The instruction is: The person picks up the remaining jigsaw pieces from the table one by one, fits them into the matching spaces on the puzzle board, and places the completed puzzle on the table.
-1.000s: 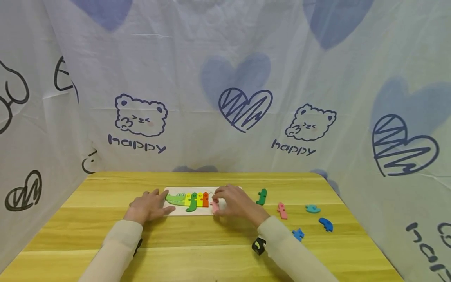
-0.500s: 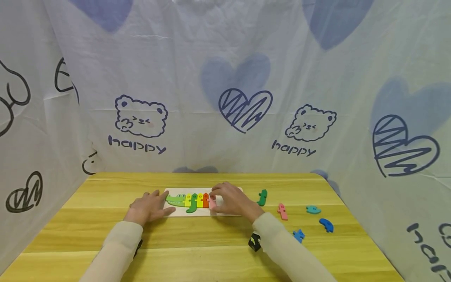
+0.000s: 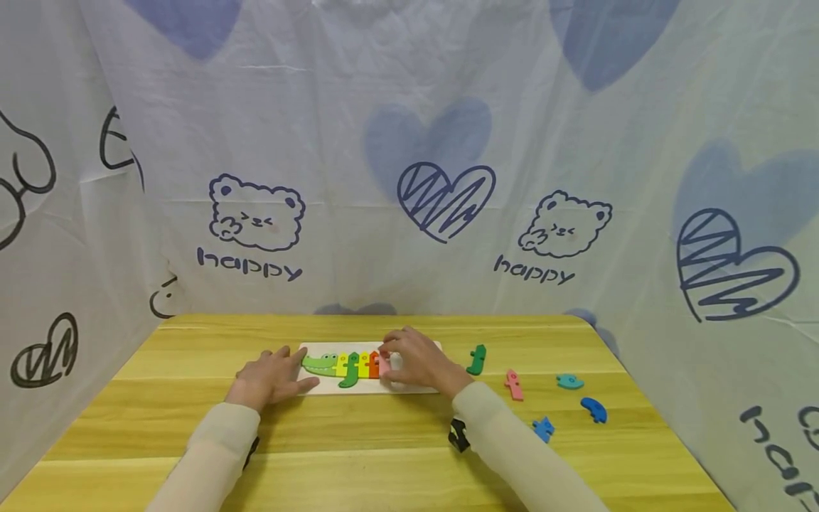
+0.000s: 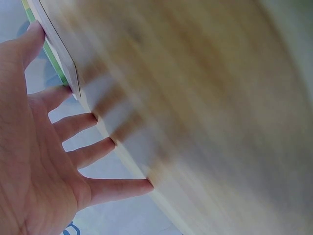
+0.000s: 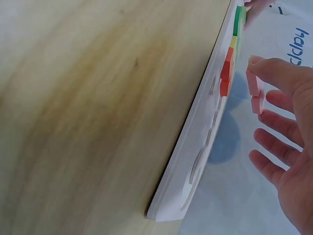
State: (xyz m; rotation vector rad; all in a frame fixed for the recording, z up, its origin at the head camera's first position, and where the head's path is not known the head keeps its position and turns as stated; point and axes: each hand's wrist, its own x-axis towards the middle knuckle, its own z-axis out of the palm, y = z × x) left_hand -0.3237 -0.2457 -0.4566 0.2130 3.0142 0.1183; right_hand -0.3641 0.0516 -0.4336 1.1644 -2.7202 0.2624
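Observation:
A white wooden puzzle board (image 3: 367,389) holds a light-green crocodile head (image 3: 319,365), then yellow, green and red-orange pieces (image 3: 374,365) to its right. My right hand (image 3: 419,360) pinches a pink puzzle piece (image 5: 254,91) between thumb and index finger beside the red-orange piece. In the right wrist view, a gap separates that pink piece from the board, and the other fingers are spread. My left hand (image 3: 267,378) rests at the board's left end with its fingers spread; thumb and index finger (image 4: 56,95) touch the board.
Loose on the table's right side lie a dark-green piece (image 3: 476,360), another pink piece (image 3: 514,385), a teal piece (image 3: 569,382), a curved blue piece (image 3: 594,410) and a smaller blue piece (image 3: 544,429). A printed white cloth (image 3: 358,277) hangs behind the table.
My right hand has shifted slightly left and up with the pink piece, bringing it close to the red-orange piece. The left hand stays in place.

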